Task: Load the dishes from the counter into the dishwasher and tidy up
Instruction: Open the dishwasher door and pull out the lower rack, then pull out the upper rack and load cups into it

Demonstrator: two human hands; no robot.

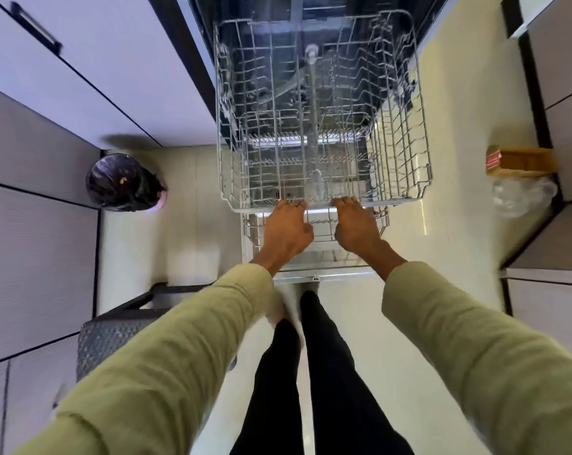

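The dishwasher (pixel 205 77) is open in front of the person. Its big upper rack (pixel 402 133) is pulled far out and has no dishes in it. It runs long, straight away from the person. Under it sits the lower rack (pixel 379 221). The left hand (pixel 286 229) and right hand (pixel 355 224) both hold the near front edge, fingers curled over the wire, side by side and just as near. No dishes show here. A trash bin (pixel 123 182) stands to the left.
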